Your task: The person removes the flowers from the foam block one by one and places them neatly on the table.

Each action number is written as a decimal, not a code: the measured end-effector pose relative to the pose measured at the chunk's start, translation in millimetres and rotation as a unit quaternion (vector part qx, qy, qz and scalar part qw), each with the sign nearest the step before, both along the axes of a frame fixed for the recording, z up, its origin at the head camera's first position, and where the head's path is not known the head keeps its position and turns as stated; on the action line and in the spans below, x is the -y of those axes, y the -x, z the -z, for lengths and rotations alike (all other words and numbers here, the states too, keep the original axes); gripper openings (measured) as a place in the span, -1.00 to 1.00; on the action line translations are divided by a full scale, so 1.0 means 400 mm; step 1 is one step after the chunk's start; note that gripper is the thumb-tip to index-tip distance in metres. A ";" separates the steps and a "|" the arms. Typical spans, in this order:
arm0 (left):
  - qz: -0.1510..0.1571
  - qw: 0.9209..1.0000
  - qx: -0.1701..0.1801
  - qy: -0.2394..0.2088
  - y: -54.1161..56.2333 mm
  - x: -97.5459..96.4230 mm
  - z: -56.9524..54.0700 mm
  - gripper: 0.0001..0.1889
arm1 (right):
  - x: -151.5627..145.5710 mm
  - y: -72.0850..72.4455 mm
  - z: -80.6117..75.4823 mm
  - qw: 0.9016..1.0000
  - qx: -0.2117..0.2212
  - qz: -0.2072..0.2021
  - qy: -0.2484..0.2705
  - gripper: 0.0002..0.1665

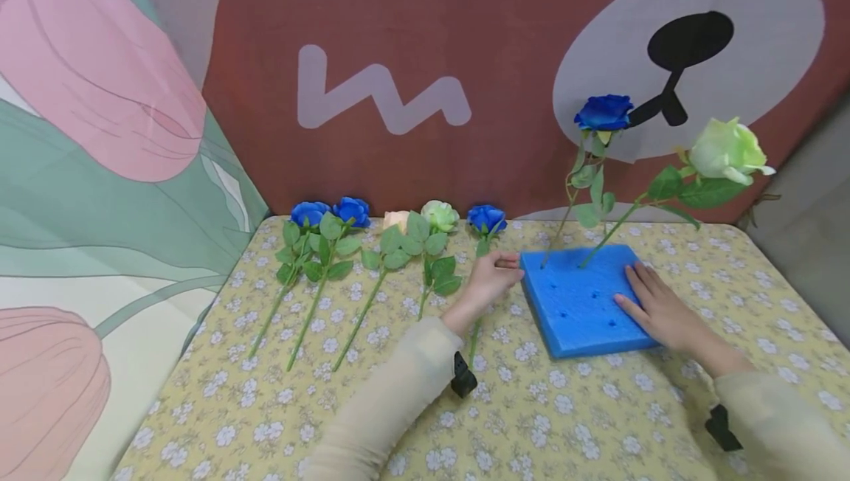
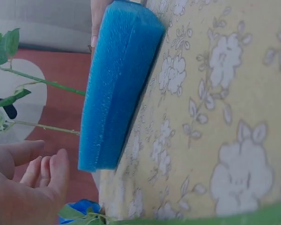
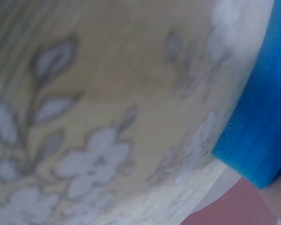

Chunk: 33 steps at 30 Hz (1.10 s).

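A blue foam block (image 1: 576, 330) lies on the table with several small holes in its top. Two artificial roses stand in its far side: a blue rose (image 1: 603, 113), stem fairly upright, and a pale green rose (image 1: 725, 153) leaning right. My right hand (image 1: 667, 315) rests on the block's right side, fingers straight on the top. Just off the far left corner is my left hand (image 1: 490, 280), empty, with fingers loosely bent. The left wrist view shows this hand (image 2: 25, 187) near the block's end, thumb and fingers apart.
Left of the block, a row of roses lies flat: a blue rose (image 1: 308, 213), another blue rose (image 1: 352, 212), a peach rose (image 1: 396, 220), a light green rose (image 1: 439, 216) and a nearer blue rose (image 1: 487, 218), its stem passing under my left arm. A flowered cloth (image 1: 265, 433) covers the table.
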State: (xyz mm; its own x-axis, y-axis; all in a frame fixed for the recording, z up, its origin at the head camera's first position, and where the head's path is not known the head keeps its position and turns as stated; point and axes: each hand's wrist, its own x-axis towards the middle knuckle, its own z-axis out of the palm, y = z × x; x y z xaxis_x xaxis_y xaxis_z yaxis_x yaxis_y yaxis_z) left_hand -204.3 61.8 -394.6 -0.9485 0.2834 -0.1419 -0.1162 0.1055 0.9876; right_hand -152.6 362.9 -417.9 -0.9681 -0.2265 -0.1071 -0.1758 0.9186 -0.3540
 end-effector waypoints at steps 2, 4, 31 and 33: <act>-0.004 1.000 -0.004 -0.012 0.004 -0.009 0.004 -0.65 | -0.008 0.002 0.001 1.000 0.000 -0.004 0.000 -0.11; -0.002 1.000 -0.014 -0.018 0.008 -0.020 0.009 -0.64 | -0.016 0.004 0.001 1.000 0.000 -0.006 0.000 -0.12; -0.023 0.997 0.004 -0.067 -0.001 -0.139 0.023 -0.52 | -0.017 0.006 0.003 1.000 -0.005 -0.013 -0.007 -0.15; -0.014 0.998 0.005 -0.058 0.000 -0.138 0.024 -0.51 | -0.014 0.007 0.002 1.000 -0.005 -0.013 -0.008 -0.15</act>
